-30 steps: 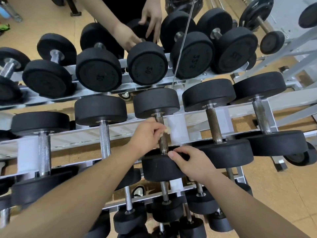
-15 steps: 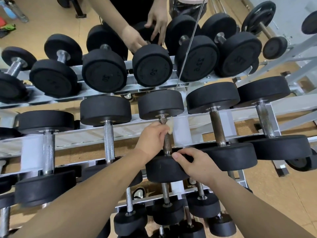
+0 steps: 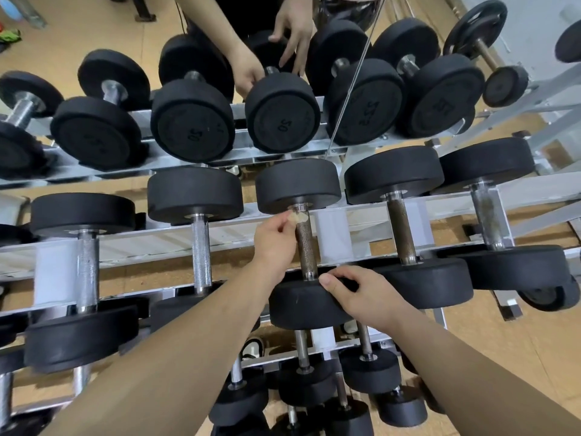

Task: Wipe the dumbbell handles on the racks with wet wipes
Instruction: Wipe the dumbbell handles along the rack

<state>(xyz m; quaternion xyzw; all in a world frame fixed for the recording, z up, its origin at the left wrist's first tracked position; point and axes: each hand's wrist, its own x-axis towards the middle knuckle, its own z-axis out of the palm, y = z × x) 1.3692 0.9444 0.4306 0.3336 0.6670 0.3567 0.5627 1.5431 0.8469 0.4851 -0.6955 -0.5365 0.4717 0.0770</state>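
A black dumbbell lies across the middle shelf of the rack, its dark knurled handle (image 3: 304, 243) running away from me. My left hand (image 3: 274, 239) pinches a small, dirty wet wipe (image 3: 298, 216) against the far end of that handle, just below the far weight head (image 3: 298, 185). My right hand (image 3: 361, 294) grips the top edge of the near weight head (image 3: 306, 306), thumb towards the handle's near end.
More dumbbells flank it on the white metal rack (image 3: 220, 237): a shiny-handled one (image 3: 201, 250) on the left, rusty-handled ones (image 3: 402, 228) on the right. A mirror behind shows another person's hands (image 3: 248, 73) on a dumbbell marked 50. Smaller dumbbells (image 3: 301, 382) sit on the lower shelf.
My left hand has slid the wipe up the handle from its middle to the far end. My right hand has kept its grip on the near weight head.
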